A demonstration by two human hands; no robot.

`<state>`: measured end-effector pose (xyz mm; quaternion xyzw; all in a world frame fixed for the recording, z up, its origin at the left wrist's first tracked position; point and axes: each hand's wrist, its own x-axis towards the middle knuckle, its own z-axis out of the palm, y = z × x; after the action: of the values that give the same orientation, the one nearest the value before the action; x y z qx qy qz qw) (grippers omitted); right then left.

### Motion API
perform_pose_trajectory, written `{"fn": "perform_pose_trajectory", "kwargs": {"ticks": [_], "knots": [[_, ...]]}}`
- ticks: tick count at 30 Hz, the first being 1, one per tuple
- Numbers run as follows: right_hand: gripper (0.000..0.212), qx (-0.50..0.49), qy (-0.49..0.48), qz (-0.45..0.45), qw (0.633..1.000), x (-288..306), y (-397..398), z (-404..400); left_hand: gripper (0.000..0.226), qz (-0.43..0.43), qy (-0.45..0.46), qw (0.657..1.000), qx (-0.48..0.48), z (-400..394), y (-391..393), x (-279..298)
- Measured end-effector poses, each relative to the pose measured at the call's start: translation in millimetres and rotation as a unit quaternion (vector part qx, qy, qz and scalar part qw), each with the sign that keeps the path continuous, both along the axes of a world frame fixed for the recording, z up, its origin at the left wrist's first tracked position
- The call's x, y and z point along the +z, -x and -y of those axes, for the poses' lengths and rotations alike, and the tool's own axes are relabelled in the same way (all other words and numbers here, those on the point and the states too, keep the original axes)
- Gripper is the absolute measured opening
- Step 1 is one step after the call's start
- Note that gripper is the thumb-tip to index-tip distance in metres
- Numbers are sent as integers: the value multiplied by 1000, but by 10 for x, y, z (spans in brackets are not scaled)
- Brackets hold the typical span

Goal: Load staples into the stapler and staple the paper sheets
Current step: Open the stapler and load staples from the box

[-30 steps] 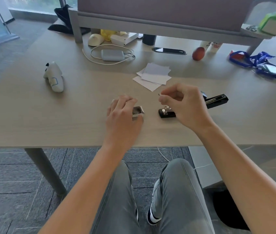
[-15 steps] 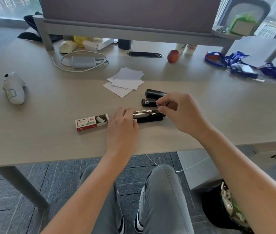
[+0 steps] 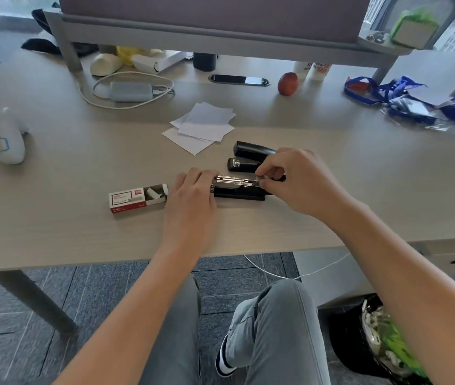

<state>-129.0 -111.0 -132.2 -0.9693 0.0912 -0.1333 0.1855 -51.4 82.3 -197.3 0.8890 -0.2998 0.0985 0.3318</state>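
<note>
Nearest, a seated person's knees in grey trousers sit under the desk (image 3: 54, 218) edge. Above them, the left hand (image 3: 190, 195) rests with straight fingers pressing down on the front end of the opened stapler (image 3: 238, 187), which lies near the desk's front edge with its shiny metal channel facing up. The right hand (image 3: 301, 182) curls over the stapler's rear end, fingertips pinched there; whether they hold a strip of staples is too small to tell. Just left of the left hand lies a red and white staple box (image 3: 137, 200), its drawer slid open. A second black stapler (image 3: 248, 158) sits just behind the right hand. Beyond it lie loose paper sheets (image 3: 204, 126), fanned and overlapping. Further back are a charger with cable (image 3: 130, 91) and an apple (image 3: 288, 83).

The stapler looks rigid and fairly heavy, best steadied by its base. Staple strips are likely brittle and snap easily, so pinch them lightly by their long sides.
</note>
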Motion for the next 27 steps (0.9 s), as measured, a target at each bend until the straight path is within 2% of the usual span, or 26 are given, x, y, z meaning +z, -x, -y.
{"fn": "perform_pose_trajectory", "kwargs": {"ticks": [3,14,21,27], "knots": [[12,-6,-18,-6,1000,-6,13,-13,47,3,-6,1000,0,2,6,-1],[13,-10,12,-55,998,89,-15,-108,47,6,-19,1000,-2,-13,38,16],[28,4,74,-58,996,54,-56,-191,50,3,-28,1000,-9,-36,55,20],[23,17,130,-32,991,-36,-61,-301,52,-52,16,999,-8,-61,51,36]]}}
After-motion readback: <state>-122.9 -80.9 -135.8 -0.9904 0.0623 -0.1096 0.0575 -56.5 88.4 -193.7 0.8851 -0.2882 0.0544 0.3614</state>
